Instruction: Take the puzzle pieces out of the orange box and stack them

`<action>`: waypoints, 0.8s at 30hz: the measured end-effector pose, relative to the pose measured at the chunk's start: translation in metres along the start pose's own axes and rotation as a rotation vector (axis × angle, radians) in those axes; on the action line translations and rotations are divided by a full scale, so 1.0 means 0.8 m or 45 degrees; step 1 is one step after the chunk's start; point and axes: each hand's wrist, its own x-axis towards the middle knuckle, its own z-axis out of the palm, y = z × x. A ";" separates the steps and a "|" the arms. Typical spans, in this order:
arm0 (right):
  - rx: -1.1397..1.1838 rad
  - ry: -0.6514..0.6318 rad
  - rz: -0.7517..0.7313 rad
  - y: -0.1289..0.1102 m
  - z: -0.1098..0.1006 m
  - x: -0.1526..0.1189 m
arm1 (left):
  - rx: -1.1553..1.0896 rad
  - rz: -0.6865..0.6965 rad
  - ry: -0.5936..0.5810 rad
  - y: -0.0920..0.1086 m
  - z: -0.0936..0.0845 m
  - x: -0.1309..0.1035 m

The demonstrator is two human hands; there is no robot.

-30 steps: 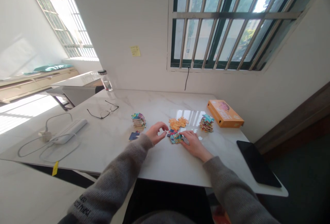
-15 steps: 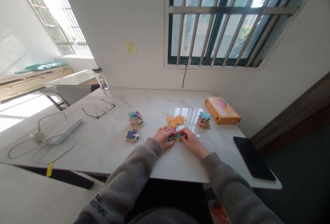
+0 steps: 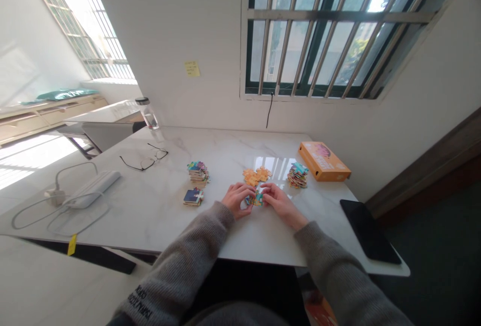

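Observation:
Colourful jigsaw puzzle pieces [image 3: 258, 198] lie on the table between my two hands. My left hand [image 3: 237, 200] curves around their left side, thumb and fingers bent against a piece. From the right, my right hand [image 3: 277, 199] pinches the edge of a piece between thumb and fingers. The fingers partly hide the pieces, so I cannot tell how they join. Just beyond my hands lie orange puzzle pieces [image 3: 256, 175]. To the left stand a tall stack of puzzle pieces [image 3: 199, 174] and a lower stack with a dark blue top [image 3: 193, 196]. Another stack [image 3: 297, 176] stands to the right.
An orange box [image 3: 324, 161] sits at the back right, and a black tablet [image 3: 370, 231] lies by the right edge. Eyeglasses [image 3: 146, 159], a clear bottle [image 3: 148, 114] and a white power strip [image 3: 93, 189] with cables are on the left. A barred window is above.
My left fingers have lifted and opened slightly around the pieces. My right fingers have shifted a little, baring more of the colourful pieces. The stacks stay put.

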 end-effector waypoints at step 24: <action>-0.197 0.050 -0.016 -0.014 0.003 -0.010 | 0.309 -0.721 0.296 -0.106 -0.135 -0.145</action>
